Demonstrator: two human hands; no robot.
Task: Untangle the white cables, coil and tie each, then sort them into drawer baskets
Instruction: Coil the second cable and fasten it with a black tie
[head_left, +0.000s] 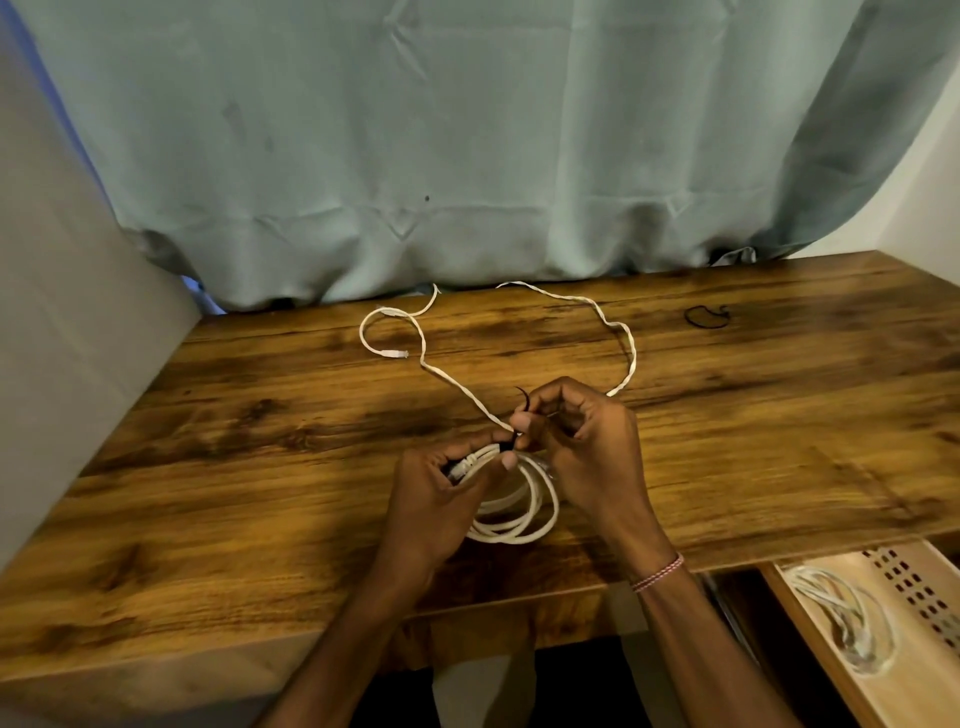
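Where the wood-grain desk (260, 441) ends at its near edge on the right, an open drawer (795, 618) holds a pale basket (919, 592) with a perforated wall, and one coiled white cable (841, 618) lies in it. Just beyond the edge, over the middle of the desk, both hands work on a second coil of white cable (540, 501) that hangs down to the wood. The left grip (441, 499) is clamped on the gathered strands at the top of the coil, thumb pressed across them, with a plug end showing between the fingers. The right grip (587, 441), a red-and-white thread band (657, 574) at its wrist, pinches a black tie (511, 441) that wraps the strands, its free tip curling up above the fingers. Farther back a loose white cable (631, 353) snakes across the desk in open bends, one stretch running in towards the hands from the left and another from the right; its connector (397, 354) rests on the wood to the left, and I cannot tell whether this length joins the coil. Well to the right, apart from the cables, a spare black tie (706, 317) lies in a loop. Behind the desk hangs a creased teal curtain (467, 156), with a grey wall (62, 312) closing the left side.
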